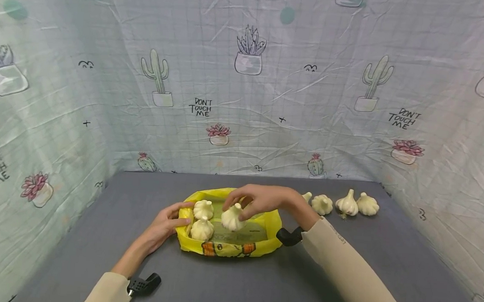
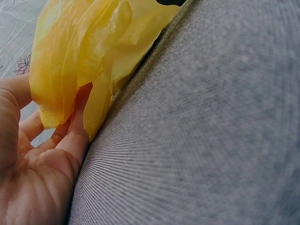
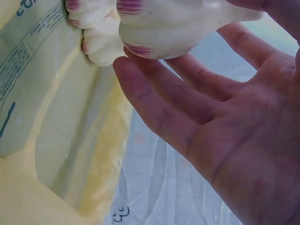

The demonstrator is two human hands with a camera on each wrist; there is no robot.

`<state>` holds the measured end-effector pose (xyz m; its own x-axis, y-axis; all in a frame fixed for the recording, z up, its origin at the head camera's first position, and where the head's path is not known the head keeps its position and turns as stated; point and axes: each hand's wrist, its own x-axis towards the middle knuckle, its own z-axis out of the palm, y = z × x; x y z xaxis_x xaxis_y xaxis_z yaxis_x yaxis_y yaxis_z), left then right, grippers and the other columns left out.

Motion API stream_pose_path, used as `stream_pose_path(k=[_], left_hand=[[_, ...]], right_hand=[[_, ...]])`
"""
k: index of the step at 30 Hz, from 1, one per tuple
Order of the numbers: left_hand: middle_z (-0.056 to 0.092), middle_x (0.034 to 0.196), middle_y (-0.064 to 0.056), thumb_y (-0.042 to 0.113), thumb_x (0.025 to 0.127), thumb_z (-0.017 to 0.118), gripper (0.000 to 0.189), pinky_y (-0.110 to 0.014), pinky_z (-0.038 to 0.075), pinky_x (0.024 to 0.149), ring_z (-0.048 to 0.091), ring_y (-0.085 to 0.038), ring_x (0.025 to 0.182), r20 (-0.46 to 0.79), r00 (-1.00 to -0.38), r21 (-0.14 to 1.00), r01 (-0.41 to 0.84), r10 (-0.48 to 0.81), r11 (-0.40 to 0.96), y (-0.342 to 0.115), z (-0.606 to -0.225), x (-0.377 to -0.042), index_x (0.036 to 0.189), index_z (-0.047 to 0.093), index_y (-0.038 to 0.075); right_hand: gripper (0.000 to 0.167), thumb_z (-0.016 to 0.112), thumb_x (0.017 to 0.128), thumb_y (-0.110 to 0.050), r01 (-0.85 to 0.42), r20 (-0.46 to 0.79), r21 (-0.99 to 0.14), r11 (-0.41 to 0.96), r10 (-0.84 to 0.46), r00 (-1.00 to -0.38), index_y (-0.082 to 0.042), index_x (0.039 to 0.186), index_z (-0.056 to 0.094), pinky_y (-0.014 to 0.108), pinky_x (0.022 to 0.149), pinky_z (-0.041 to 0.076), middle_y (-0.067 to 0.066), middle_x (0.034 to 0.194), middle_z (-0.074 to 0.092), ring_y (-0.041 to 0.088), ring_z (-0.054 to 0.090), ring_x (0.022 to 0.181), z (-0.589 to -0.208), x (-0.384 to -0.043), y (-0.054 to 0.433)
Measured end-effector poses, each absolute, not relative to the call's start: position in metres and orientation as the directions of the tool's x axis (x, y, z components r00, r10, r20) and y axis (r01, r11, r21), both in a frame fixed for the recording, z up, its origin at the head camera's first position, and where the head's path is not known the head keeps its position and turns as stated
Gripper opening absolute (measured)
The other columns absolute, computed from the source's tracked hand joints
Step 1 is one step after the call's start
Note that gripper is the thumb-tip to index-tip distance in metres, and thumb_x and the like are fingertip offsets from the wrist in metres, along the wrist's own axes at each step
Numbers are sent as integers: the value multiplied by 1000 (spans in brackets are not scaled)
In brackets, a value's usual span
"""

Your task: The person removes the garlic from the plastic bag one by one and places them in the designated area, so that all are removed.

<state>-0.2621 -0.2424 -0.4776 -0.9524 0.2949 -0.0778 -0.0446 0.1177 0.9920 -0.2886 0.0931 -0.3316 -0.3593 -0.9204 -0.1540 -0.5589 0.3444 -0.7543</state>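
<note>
A yellow plastic bag (image 1: 229, 249) lies on the table, its edge opened out into a low oval rim. Two garlic bulbs (image 1: 202, 230) sit inside it at the left end. My left hand (image 1: 164, 225) grips the bag's left rim, and in the left wrist view the folded yellow plastic (image 2: 70, 61) hangs between thumb and fingers. Over the middle of the bag, my right hand (image 1: 259, 200) holds another garlic bulb (image 1: 233, 218) by thumb and fingertips, stem upward. Purple streaks mark the lower part of this held bulb (image 3: 164, 28) in the right wrist view.
Several more garlic bulbs (image 1: 347, 203) stand on the grey table (image 1: 238, 284) at the back right, one partly hidden behind the right wrist. A printed cloth (image 1: 245, 100) with cactus drawings walls the table at the back and both sides.
</note>
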Motion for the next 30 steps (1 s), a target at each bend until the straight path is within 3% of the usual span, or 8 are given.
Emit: stream_pose_path(k=[7,16,30], left_hand=[[45,155,-21,18,98,70,60,-35,58,92,61,-23,121,-75,-950,993,-42,302,114,-243,-478,-262,153,47,10],[39,161,-20,19,100,69,57,-38,55,94,58,-27,126,-54,-948,991,-14,313,130,-246,-480,-261,153,48,11],[45,154,-21,19,99,69,59,-37,57,92,62,-22,119,-62,-949,993,-27,311,114,-245,-479,-260,153,47,11]], right_hand=[[43,66,98,-19,-559,-124,-753,347,-909,-397,-14,140,62,43,116,43,2,145,60,17,55,134,-327,-282,109],[43,64,101,-20,-562,-81,-757,333,-901,-426,-12,143,59,46,116,43,5,147,58,23,54,137,-329,-275,117],[40,65,100,-18,-504,-42,-793,342,-857,-514,-22,139,63,49,105,51,2,147,58,26,54,129,-328,-259,136]])
